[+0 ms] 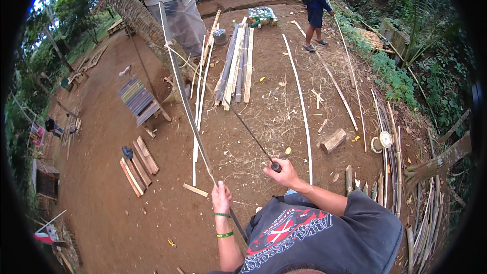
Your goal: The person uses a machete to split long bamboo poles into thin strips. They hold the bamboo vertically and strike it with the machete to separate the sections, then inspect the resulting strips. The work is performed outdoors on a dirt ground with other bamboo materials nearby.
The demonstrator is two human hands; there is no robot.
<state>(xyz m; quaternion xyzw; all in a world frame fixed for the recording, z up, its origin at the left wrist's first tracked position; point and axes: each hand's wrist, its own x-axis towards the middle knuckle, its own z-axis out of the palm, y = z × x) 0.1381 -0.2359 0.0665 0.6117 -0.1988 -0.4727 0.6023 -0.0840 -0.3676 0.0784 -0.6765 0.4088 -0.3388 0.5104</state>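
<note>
My left hand (221, 197), with green bands at the wrist, grips a long thin bamboo strip (183, 91) that rises from my lap far up toward the tree. In front of my chest my right hand (285, 173) is closed on the dark handle of a long slim blade (250, 133), which points up and to the left toward the strip. A thin pale sliver (188, 66) peels away from the strip's upper part. I wear a dark shirt with a red print.
Bamboo poles and planks (236, 66) lie stacked ahead, loose strips (302, 104) on the dirt, short boards (138, 165) at left, a wood block (333, 140) at right. A person in blue (315, 5) stands far ahead. Bamboo strips (390, 172) pile at right by a trunk.
</note>
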